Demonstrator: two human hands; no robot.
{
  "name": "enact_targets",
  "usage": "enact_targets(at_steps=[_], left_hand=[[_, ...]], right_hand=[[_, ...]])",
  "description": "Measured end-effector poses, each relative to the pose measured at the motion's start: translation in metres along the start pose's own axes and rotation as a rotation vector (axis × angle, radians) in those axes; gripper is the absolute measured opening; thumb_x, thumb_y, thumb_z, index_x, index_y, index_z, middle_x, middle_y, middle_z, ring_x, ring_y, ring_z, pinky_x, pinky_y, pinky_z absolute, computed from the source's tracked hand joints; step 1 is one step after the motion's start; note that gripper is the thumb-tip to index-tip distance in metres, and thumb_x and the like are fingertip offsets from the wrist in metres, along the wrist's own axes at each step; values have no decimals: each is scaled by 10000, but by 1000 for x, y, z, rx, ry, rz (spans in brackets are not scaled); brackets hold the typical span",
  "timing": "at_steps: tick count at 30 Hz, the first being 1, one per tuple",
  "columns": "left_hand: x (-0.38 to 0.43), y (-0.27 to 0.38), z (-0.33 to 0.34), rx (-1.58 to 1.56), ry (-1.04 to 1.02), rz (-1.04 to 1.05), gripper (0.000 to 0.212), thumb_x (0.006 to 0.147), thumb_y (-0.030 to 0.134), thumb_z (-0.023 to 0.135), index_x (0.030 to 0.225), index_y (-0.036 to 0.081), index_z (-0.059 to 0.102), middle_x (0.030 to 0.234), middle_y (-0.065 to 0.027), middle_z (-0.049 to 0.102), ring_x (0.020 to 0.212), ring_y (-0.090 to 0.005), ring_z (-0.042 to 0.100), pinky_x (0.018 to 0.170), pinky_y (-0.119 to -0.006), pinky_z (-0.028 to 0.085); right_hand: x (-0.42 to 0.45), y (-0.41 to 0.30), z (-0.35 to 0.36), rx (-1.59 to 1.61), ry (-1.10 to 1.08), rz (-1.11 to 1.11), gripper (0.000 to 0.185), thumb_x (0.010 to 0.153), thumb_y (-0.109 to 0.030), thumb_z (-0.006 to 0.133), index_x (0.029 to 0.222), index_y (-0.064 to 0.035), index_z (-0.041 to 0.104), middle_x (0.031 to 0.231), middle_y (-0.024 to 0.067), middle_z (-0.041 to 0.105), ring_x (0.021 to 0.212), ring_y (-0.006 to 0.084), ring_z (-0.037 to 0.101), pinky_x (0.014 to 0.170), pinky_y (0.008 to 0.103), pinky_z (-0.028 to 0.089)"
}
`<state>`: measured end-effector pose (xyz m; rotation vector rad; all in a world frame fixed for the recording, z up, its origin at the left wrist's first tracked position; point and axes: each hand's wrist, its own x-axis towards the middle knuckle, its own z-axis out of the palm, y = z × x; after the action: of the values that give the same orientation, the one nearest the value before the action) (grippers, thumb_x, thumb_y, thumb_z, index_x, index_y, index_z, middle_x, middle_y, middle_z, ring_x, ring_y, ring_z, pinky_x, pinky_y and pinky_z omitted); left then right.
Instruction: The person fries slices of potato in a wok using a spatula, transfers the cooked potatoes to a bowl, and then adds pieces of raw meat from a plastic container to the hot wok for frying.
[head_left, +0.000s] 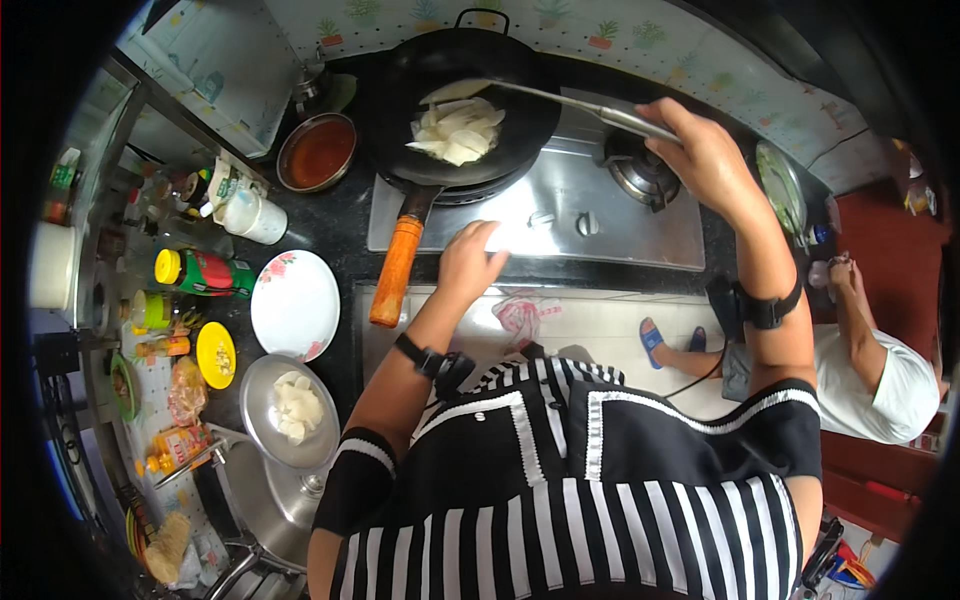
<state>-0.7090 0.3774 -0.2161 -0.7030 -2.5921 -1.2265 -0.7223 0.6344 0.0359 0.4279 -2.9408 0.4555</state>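
My right hand (694, 150) grips the handle of a metal spatula (547, 94), whose blade lies inside a black wok (525, 142), just above a heap of pale sliced vegetable (457, 133). The wok stands over the left burner, its wooden handle (397, 270) pointing towards me. My left hand (471, 259) is near the front edge of the steel gas stove (615, 244), right of the wok handle. It holds nothing, with the thumb apart from the fingers. More pale slices (298, 405) lie on a round metal lid or plate (259, 412) at the lower left.
On the left counter are a bowl of reddish-brown liquid (319, 154), a white plate (296, 307), a yellow dish (210, 364), a green bottle (206, 274) and a sink (270, 506). A second burner (645, 176) is at the right. Another person (877, 375) is further right.
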Motion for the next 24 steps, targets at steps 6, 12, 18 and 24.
enact_targets(at_steps=[6,12,18,24], left_hand=[[37,41,80,135,-179,-223,373,737,258,687,998,2,614,965,-173,582,930,-325,571,803,-406,465],[46,55,82,92,-167,-434,409,746,335,656,940,-24,633,928,-196,607,908,-342,582,801,-403,471],[-5,11,39,-1183,-271,-882,634,846,451,544,1252,-30,462,1199,-218,537,1087,-326,536,920,-453,426],[-106,-15,-110,-1908,82,-924,686,908,544,359,1298,-19,394,1151,-207,558,1027,-313,580,836,-390,512]], right_hand=[[-38,-7,-24,-219,107,-82,289,755,-55,628,1035,-80,564,910,122,626,832,341,599,662,390,475],[-51,9,-40,-422,59,-197,321,710,-31,644,1017,-106,589,785,102,586,738,312,598,616,384,478],[-18,24,16,-406,-8,-329,266,763,-72,556,1026,-113,559,764,115,579,710,316,609,583,392,492],[8,9,44,-253,30,-257,256,788,-104,564,1039,-94,516,858,157,615,777,346,614,645,437,491]])
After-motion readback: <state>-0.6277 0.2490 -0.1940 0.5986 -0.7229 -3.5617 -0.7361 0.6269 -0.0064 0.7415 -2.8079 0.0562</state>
